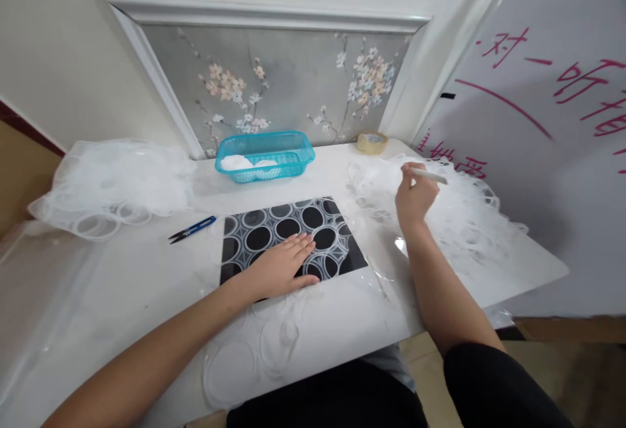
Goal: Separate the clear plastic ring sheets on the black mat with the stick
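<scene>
Nearest, the left hand [283, 265] lies flat, fingers spread, pressing a clear sheet of ring shapes [313, 265] onto the black mat [293, 235] in the middle of the white bench [147, 284]. To the right and a little farther, the right hand [415, 196] is closed around a white pen [429, 177], over a heap of clear scraps [469, 213]. If the left hand eases off, the slick sheet could slide. The blue snips [192, 228] lie left of the mat; farther off stand a blue basket [265, 155] and a roll of tape [372, 141], with 1 more heap [112, 183] far left.
</scene>
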`<state>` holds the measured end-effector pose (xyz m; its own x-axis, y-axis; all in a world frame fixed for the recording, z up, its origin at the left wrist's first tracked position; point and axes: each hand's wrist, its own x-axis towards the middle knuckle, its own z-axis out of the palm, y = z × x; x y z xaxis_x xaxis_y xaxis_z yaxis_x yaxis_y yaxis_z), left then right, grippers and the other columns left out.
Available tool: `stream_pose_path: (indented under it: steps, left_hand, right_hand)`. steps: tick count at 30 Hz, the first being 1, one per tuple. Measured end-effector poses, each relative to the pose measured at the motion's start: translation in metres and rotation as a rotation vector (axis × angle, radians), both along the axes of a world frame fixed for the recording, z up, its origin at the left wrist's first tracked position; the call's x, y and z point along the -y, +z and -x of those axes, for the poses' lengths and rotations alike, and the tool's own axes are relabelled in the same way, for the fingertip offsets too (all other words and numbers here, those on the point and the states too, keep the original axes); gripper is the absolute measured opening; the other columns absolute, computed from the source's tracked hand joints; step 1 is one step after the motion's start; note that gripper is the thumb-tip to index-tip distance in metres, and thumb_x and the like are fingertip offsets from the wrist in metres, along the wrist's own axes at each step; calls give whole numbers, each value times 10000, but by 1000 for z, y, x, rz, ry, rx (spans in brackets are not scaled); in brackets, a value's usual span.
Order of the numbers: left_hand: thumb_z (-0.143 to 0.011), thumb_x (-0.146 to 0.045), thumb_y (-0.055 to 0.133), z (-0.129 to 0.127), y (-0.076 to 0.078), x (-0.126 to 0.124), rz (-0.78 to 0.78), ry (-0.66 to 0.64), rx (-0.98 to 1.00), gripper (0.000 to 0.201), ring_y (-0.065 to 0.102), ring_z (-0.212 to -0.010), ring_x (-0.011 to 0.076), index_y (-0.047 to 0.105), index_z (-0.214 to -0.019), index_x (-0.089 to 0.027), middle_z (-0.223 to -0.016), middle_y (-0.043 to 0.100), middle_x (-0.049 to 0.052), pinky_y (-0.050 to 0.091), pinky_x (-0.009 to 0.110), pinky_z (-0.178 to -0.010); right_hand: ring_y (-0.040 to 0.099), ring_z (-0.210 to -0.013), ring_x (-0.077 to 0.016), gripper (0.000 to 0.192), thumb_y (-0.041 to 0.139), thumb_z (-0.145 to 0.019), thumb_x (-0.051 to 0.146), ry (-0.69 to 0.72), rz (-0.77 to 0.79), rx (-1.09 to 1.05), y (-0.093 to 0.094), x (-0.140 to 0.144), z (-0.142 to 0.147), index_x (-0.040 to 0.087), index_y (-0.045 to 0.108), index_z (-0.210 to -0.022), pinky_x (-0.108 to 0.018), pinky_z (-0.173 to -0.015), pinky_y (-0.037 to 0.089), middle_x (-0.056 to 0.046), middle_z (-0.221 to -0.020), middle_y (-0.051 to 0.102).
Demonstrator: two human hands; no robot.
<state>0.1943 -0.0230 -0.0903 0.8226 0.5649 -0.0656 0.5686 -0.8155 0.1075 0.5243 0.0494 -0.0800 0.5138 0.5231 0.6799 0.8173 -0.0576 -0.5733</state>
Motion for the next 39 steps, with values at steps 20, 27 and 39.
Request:
stream_pose_path:
  steps: [20,27,39]
  left_hand:
    - [-902,-716,333,-3,-2,1,-27,-21,38,844,243,-1396,350,374,-1420,-50,-1499,260,223,216,453,-1135]
    - [-909,-714,311,-3,-1,1,-61,-39,19,831,264,-1397,313,377,-1418,-61,-1493,295,200,159,443,-1154]
    - [-911,-715,293,-2,-2,1,-56,-39,40,836,277,-1392,310,376,-1418,-55,-1483,309,212,155,446,-1150]
  right_hand:
    - [657,-824,-205,326,501,-890,435,970,405,-378,-33,38,131,178,679,-798,-300,-734,476,-57,-905,711]
    - [653,-851,-202,325,526,-875,442,982,422,-448,-31,40,131,174,689,-793,-309,-798,478,-57,-911,708]
    - [647,-845,-205,308,515,-876,429,951,415,-384,-35,42,132,175,672,-802,-315,-787,478,-65,-921,702]
